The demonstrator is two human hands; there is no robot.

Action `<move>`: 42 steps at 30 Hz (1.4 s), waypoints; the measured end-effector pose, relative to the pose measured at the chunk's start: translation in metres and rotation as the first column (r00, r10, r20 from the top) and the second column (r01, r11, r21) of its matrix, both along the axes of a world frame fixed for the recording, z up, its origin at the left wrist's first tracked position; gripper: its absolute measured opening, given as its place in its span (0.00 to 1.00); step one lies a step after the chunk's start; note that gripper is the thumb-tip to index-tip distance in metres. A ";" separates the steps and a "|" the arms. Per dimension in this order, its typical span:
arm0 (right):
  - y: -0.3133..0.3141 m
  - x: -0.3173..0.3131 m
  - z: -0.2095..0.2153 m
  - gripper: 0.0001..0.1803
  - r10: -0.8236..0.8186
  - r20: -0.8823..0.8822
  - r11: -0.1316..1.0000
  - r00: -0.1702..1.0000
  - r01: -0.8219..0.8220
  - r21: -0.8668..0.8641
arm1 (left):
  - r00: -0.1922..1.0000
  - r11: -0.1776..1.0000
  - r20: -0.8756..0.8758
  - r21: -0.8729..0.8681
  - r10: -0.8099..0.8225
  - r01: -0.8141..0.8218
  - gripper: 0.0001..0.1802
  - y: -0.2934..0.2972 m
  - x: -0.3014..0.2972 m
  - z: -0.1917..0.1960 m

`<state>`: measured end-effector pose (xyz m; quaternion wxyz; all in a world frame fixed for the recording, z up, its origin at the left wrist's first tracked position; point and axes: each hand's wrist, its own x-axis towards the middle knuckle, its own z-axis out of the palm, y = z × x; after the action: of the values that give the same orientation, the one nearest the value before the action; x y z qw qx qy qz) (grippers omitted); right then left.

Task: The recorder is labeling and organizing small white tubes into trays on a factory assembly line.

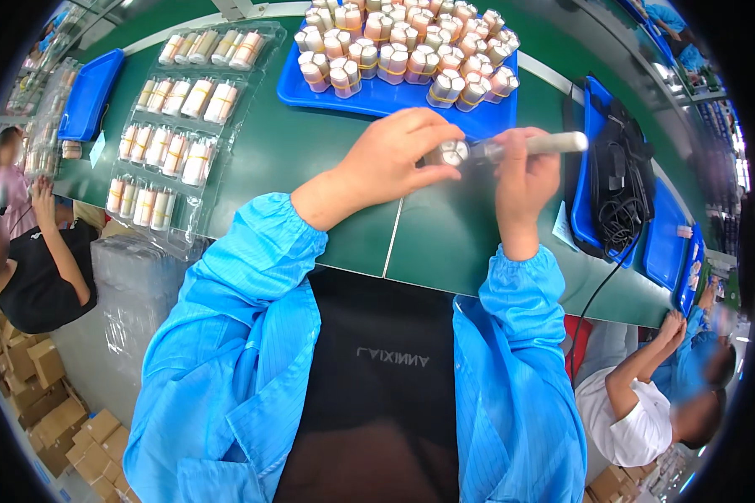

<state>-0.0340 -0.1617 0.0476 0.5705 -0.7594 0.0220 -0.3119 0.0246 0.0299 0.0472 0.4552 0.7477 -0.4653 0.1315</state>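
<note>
My left hand [386, 155] is closed round a small bundle of cylinders [454, 152], its pale ends facing right. In my right hand [525, 178] is a pale, pen-like tube [562, 142], pinched between thumb and fingers, lying almost level. Its left end is blurred close to the bundle, so I cannot tell if they touch. Just beyond my hands, a blue tray [377, 106] carries many similar cylinder bundles [394, 63], bound with yellow bands.
Clear plastic trays [195, 138] with rows of banded cylinders lie on the green table [310, 151] at left. A blue tray [594, 101] at right holds a black bag [621, 159] and coiled cable [617, 220]. People sit at both sides; cardboard boxes [59, 427] are stacked lower left.
</note>
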 end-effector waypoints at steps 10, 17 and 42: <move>0.001 -0.011 0.010 0.06 0.083 0.154 0.993 0.985 -0.070 -0.091 | 0.983 1.000 -0.184 0.026 0.019 -0.015 0.26 -0.012 -0.007 -0.019; 0.004 -0.008 0.010 0.06 0.109 0.203 0.969 0.973 -0.059 -0.240 | 0.976 0.999 -0.217 0.034 0.007 0.000 0.24 -0.011 -0.009 -0.017; 0.006 -0.007 0.008 0.07 0.096 0.147 0.937 0.984 -0.040 -0.346 | 0.969 0.997 -0.245 0.071 0.009 0.008 0.24 -0.011 -0.007 -0.015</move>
<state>-0.0410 -0.1557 0.0560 0.4406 -0.8194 -0.1050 -0.3514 0.0172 0.0192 0.0323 0.4823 0.7740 -0.4097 0.0215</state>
